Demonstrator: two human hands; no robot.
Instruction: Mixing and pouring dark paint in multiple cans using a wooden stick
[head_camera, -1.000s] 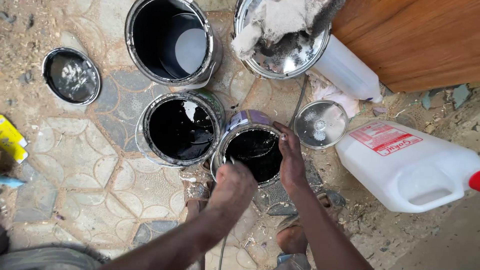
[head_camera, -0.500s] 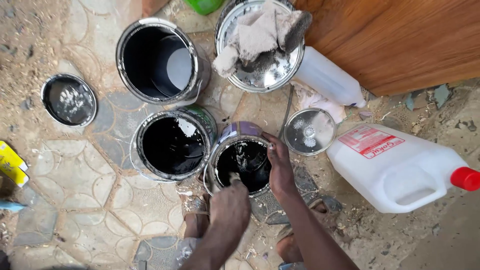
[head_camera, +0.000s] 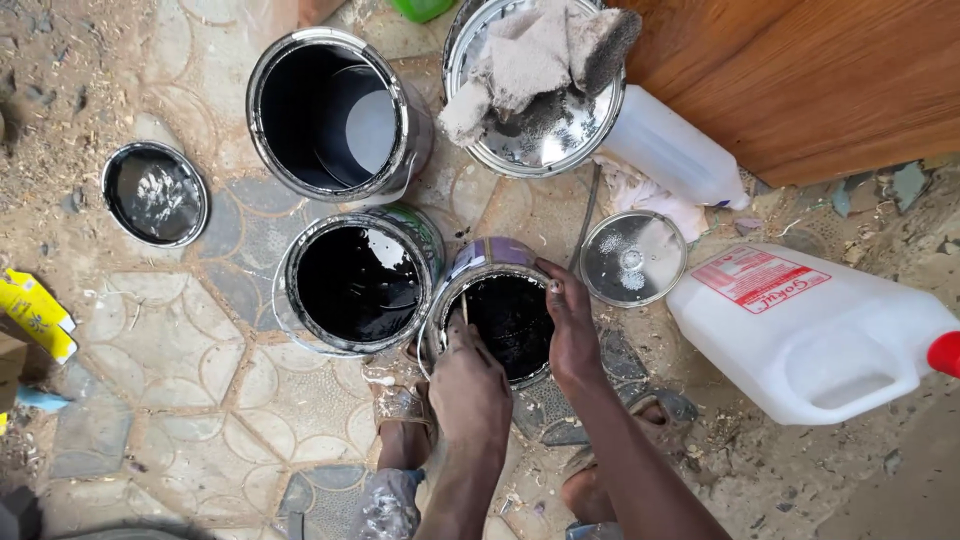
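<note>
Two hands worked over one small tin. Your left hand (head_camera: 470, 385) was closed around a thin stick (head_camera: 465, 312), whose long axis ran almost straight away from you, its far end dipping into the black liquid in the small purple-sided can (head_camera: 505, 315). That can stood on the paved floor (head_camera: 180, 340) directly ahead of your feet, touching the larger green-sided can (head_camera: 358, 282) of black liquid on its left. Your right hand (head_camera: 568, 325) lay over the can's right rim, fingers curled onto the edge and gripping it. So the can sat just beyond both hands, the left hand at the near rim and the right hand on the side; the right was the one actually touching the metal, the left reached it only through the stick.

Just right of the can lay a round silver lid (head_camera: 632, 258), upturned. Farther right a white plastic jug (head_camera: 815, 335) with a red cap lay on its side. Behind, a big empty can (head_camera: 335, 110) stood beside a shiny tin holding rags (head_camera: 535, 75), and a black-coated lid (head_camera: 155, 193) lay well apart on the left.
</note>
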